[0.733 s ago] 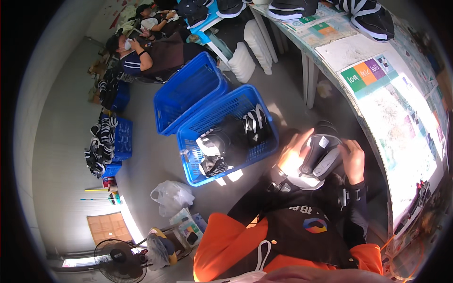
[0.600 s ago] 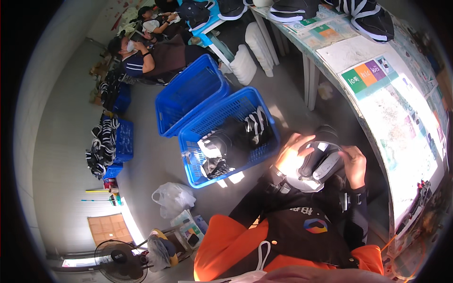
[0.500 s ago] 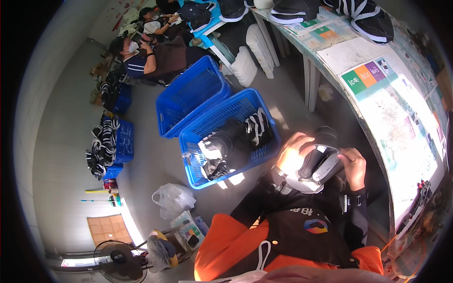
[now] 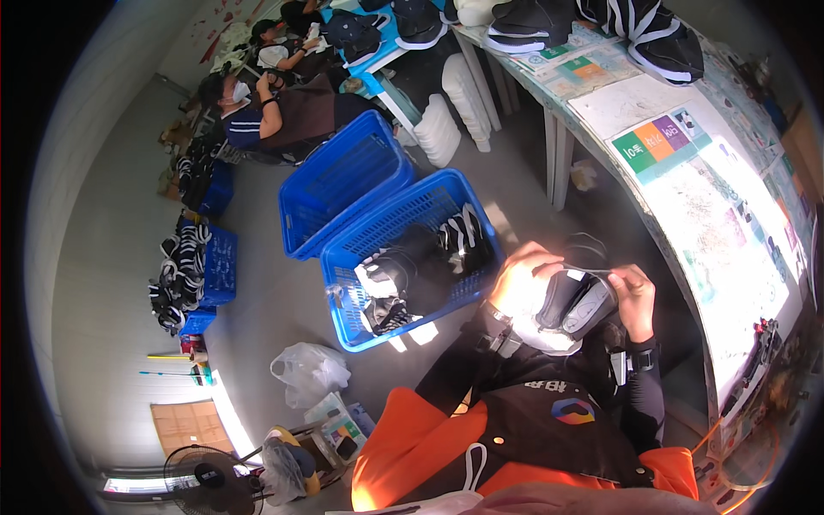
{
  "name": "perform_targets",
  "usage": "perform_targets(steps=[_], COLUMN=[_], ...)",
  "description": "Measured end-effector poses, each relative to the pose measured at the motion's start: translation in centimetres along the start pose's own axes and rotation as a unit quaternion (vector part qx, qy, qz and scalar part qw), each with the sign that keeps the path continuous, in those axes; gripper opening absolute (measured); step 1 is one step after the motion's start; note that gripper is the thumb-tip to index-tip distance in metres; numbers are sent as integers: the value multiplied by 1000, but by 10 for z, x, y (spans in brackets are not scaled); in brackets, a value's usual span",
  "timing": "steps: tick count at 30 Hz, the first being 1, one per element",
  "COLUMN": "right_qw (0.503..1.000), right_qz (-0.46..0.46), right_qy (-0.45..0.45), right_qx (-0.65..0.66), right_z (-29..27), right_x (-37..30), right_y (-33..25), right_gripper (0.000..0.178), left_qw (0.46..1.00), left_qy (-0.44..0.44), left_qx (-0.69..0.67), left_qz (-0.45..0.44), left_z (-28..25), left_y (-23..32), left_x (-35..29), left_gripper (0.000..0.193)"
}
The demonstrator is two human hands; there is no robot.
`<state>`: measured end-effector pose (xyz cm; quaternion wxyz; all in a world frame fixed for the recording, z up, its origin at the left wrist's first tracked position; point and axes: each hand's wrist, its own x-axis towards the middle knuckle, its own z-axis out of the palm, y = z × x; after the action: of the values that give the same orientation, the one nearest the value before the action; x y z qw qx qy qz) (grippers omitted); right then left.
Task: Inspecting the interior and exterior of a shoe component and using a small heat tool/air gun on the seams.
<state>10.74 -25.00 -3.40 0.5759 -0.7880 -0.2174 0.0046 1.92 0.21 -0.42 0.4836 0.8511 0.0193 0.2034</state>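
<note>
Over my lap, both hands hold a black-and-grey cap with its hollow inner side facing up. My left hand is closed on the left part of its rim, in bright sunlight. Opposite it, my right hand pinches the rim between thumb and fingers. A thin dark edge of the cap stretches between the two hands, with a small white patch under it. Sun glare washes out part of the cap near my left hand.
Left of my hands stands a blue basket holding black-and-white pieces, with another blue basket behind it. A long table with caps curves along the right. Two seated people work at the back left. A plastic bag lies on the floor.
The view has shifted slightly. Both hands keep their grip on the cap, and its edge between them now looks flatter and straighter.
</note>
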Motion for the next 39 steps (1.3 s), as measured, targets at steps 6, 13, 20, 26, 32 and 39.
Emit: perform_targets(steps=[6,13,20,26,32,39], right_qw=[999,974,984,964,995,991], right_qz=[19,98,106,101,12,-21], right_qy=[-23,-134,-113,-180,-45,-75], right_qx=[-33,156,86,170,84,111], right_z=[15,11,9,-5,-39,-26], right_x=[7,20,7,22,12,30], right_y=[-24,-24,-14,-41,-163,-211], right_gripper=[13,9,8,17,85,88], left_qw=[997,963,916,886,879,891], left_qy=[41,-111,-80,-51,-10,-1], left_qx=[16,-90,-276,-379,-381,-359], left_qz=[-57,-227,-280,-262,-287,-278], left_z=[-7,-15,-26,-32,-45,-45], left_y=[-13,-62,-68,-71,-68,-54], left_x=[-1,2,-22,-27,-34,-36], left_gripper=[17,27,23,18,15,17])
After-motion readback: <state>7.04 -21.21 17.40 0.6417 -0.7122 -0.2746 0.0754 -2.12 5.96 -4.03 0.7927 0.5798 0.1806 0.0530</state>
